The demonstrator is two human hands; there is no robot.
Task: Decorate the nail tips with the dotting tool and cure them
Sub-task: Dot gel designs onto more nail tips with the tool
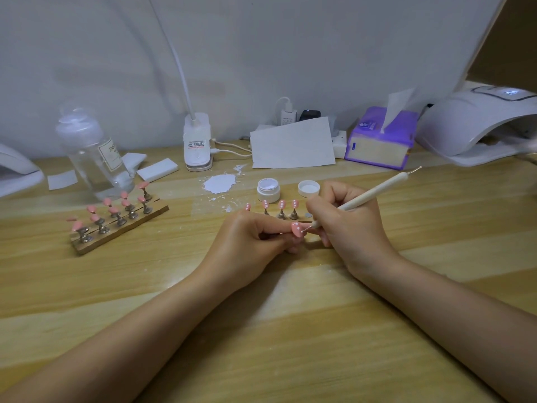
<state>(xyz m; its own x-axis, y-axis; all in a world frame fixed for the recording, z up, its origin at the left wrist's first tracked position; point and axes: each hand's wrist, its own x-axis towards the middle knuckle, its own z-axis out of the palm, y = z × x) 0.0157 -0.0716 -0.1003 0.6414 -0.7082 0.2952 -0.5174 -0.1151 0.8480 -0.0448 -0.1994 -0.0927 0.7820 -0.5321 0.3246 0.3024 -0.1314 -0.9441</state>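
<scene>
My left hand (250, 242) pinches a small stand carrying a pink nail tip (296, 228) that shows white dots. My right hand (345, 225) grips a cream dotting tool (374, 191) like a pen, and its metal point touches that tip. Just behind my hands, a row of pink tips with white dots (280, 209) stands on a low holder. An open white gel jar (268, 189) and its lid (308, 188) sit behind the row. A wooden rack with several plain pink tips (116, 221) lies to the left. A white curing lamp (476, 123) stands at the far right.
A clear bottle (93, 152) stands behind the rack. White paint is smeared on the wooden table (220, 183). A clip lamp base (197, 142), a sheet of paper (293, 145), a purple tissue pack (380, 138) and foam blocks (157, 169) line the back.
</scene>
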